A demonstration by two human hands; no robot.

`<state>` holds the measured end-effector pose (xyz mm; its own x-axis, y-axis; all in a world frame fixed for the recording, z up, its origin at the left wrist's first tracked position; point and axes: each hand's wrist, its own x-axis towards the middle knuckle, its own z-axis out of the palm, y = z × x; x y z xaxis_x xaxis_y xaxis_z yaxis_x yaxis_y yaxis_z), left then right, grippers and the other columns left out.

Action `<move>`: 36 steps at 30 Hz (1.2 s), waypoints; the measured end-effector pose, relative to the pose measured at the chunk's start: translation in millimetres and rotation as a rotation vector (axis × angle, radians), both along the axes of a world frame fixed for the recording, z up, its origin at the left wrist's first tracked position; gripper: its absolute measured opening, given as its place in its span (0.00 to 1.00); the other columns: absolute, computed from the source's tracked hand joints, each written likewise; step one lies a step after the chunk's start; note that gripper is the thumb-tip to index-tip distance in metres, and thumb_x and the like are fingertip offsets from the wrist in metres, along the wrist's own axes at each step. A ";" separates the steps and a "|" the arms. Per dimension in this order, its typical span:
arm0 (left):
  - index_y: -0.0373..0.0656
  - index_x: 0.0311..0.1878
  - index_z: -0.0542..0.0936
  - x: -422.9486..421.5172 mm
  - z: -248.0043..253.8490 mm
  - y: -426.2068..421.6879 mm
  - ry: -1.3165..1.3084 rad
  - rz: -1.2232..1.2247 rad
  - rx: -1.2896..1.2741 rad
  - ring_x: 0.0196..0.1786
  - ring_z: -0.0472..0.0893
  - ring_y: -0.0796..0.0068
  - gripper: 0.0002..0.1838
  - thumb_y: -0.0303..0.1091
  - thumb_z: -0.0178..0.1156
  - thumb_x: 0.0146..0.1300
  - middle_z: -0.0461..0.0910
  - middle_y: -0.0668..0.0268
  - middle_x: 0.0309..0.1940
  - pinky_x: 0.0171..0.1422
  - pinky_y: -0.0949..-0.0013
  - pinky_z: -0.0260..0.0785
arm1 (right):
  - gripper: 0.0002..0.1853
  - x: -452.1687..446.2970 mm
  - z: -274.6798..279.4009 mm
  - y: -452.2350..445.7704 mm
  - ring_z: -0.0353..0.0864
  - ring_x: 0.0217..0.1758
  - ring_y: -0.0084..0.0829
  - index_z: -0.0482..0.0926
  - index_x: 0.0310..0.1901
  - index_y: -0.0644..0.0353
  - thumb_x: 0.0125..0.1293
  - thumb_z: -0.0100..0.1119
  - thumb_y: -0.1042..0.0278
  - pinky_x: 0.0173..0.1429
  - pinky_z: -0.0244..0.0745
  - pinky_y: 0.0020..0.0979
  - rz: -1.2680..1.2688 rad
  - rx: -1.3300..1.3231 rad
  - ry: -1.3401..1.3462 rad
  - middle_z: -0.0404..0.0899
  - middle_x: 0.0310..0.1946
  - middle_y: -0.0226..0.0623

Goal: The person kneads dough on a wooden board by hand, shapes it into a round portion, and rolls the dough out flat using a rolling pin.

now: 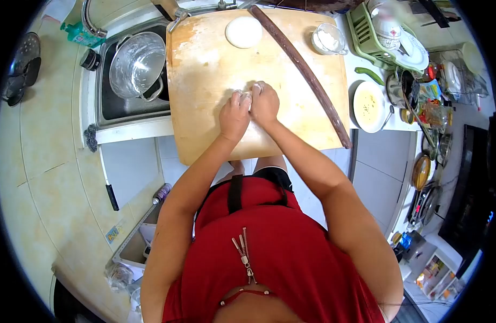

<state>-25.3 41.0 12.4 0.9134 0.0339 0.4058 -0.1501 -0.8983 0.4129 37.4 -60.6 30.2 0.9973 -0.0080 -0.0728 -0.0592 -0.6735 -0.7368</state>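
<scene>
We find the left hand [235, 115] and the right hand [265, 102] curled closed, side by side, over a pale dough piece [249, 100] on the wooden board [205, 70]. It lies between them, equally near each — mostly covered, so its long axis and direction we cannot tell. Straight beyond lies a round dough mass [243, 32], without evident long axis. To the right, nearer the right hand, the rolling pin [304, 72] slants from far edge to near right corner.
</scene>
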 end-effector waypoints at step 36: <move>0.47 0.55 0.80 2.6 -7.6 6.2 0.064 0.078 -0.168 0.47 0.82 0.45 0.19 0.23 0.61 0.60 0.77 0.49 0.55 0.48 0.50 0.78 | 0.18 12.1 -4.5 5.5 0.82 0.45 0.54 0.85 0.41 0.64 0.74 0.49 0.59 0.53 0.73 0.47 -0.047 0.158 0.136 0.85 0.37 0.55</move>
